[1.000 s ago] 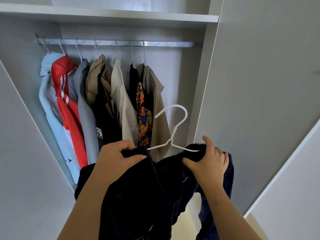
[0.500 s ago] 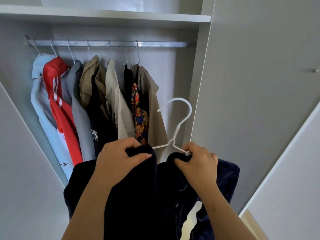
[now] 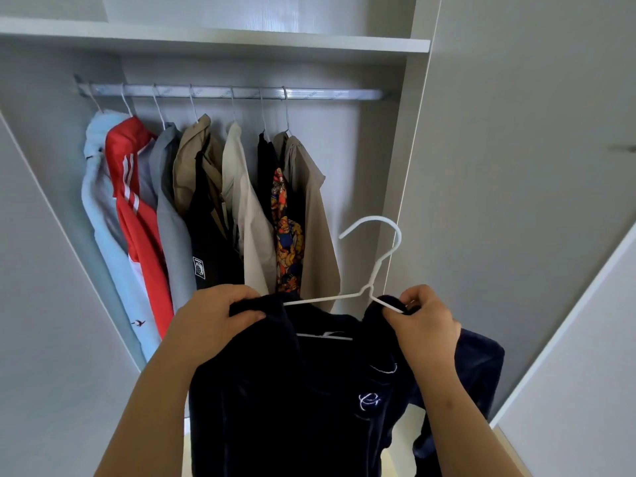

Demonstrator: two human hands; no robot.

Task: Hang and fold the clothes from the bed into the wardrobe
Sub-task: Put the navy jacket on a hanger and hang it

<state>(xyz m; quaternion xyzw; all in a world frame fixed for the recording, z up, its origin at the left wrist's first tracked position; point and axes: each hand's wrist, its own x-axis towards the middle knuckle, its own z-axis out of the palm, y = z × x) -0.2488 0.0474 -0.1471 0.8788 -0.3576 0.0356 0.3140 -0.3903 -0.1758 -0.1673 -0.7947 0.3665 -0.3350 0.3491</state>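
A dark navy velvet garment (image 3: 296, 390) with small white embroidery hangs in front of me on a white wire hanger (image 3: 373, 266), whose hook points up and left. My left hand (image 3: 210, 315) grips the garment's left shoulder over the hanger's arm. My right hand (image 3: 423, 318) pinches the right shoulder fabric together with the hanger's right arm. Both are held below the metal rail (image 3: 337, 95) of the open wardrobe, right of the hung clothes.
Several garments hang on the rail: light blue (image 3: 99, 208), red with white stripes (image 3: 134, 208), grey, tan, cream, black with a print, and beige (image 3: 316, 218). A white shelf (image 3: 213, 39) runs above. Wardrobe doors stand at left (image 3: 38, 304) and right (image 3: 516, 166).
The garment's shoulders have spread further apart along the hanger, and a white neck label and embroidery now show. The hanger stands a little more upright.
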